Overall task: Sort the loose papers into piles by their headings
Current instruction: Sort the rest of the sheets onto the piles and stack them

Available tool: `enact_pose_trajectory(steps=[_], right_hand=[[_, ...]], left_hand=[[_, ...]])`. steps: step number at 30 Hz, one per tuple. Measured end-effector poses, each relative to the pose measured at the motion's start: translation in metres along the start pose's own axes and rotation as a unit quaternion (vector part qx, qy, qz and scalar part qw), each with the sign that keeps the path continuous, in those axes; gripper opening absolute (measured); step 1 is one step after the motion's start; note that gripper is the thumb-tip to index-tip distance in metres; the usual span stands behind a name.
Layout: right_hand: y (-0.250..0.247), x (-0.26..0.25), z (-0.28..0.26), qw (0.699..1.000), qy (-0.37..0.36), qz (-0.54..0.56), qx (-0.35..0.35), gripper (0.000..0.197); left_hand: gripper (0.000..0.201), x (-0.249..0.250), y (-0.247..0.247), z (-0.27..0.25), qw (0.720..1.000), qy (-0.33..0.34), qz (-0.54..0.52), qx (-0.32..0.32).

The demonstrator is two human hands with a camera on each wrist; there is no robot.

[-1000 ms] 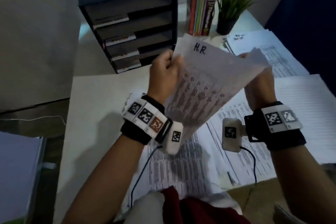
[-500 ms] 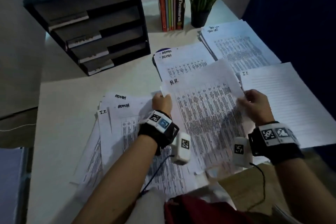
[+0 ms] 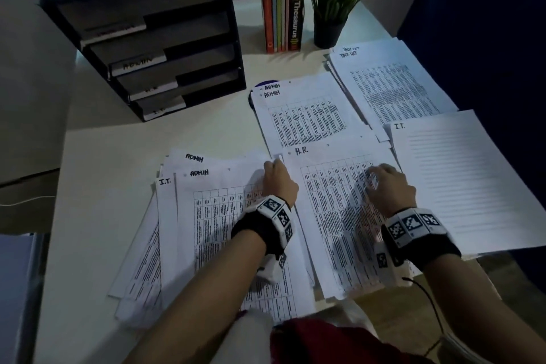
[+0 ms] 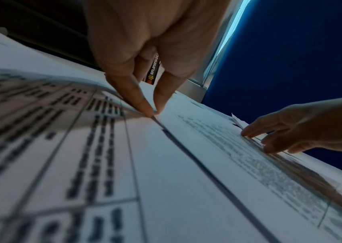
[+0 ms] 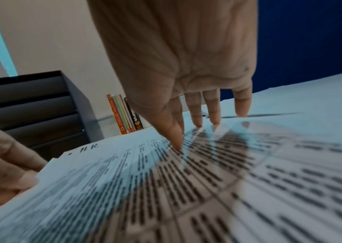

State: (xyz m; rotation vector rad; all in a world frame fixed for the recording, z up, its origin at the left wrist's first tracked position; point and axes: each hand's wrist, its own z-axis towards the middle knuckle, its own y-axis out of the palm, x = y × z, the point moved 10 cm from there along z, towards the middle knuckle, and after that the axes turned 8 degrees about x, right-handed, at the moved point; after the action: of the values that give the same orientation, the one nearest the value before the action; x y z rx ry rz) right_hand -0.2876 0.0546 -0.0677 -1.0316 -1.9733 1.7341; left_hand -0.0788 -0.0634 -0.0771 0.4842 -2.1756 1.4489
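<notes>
1. A black four-tier paper tray (image 3: 153,38) was seen at the far left of the white desk (image 3: 88,186), its shelf fronts labelled; only "ADMIN" could be read.
2. A loose, fanned heap of unsorted papers (image 3: 183,230) lay at the near left, with headings "ADMIN", "ADMIN" and "I.T." showing at the top edges.
3. The left hand (image 3: 279,183) was placed over the right part of that heap, and the upper left corner of the H.R. sheet (image 3: 334,216) was pinched between its thumb and fingertips (image 4: 143,105).
4. The H.R. sheet was laid flat at the near centre of the desk, between the heap and the I.T. pile (image 3: 466,180), its near edge overhanging the desk.
5. The right hand (image 3: 390,189) was pressed on the right part of the sheet, its straight fingers (image 5: 213,111) spread and their tips touching the paper.
6. An ADMIN pile (image 3: 307,115) was set just beyond the H.R. sheet, and a pile headed "TASK LIST" (image 3: 390,86) was set at the far right, above the lined I.T. pile.
7. A row of upright books (image 3: 280,9), one marked "Thesaurus", and a potted plant (image 3: 334,0) were stood at the back of the desk.
</notes>
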Motion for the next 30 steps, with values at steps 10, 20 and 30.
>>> enact_pose_trajectory(steps=[10, 20, 30], right_hand=[[0.003, -0.164, -0.043, 0.971, -0.216, 0.097, -0.03, 0.033], [0.076, -0.268, -0.11, 0.927, -0.338, 0.047, -0.155, 0.063], [0.072, -0.278, -0.111, 0.937, -0.34, -0.076, -0.021, 0.044]], left_hand=[[0.053, -0.083, -0.114, 0.012, 0.979, -0.061, -0.092, 0.173], [0.027, -0.173, -0.124, 0.013, 0.981, -0.107, -0.131, 0.098], [0.032, -0.181, -0.142, -0.007, 0.965, -0.071, -0.243, 0.07]])
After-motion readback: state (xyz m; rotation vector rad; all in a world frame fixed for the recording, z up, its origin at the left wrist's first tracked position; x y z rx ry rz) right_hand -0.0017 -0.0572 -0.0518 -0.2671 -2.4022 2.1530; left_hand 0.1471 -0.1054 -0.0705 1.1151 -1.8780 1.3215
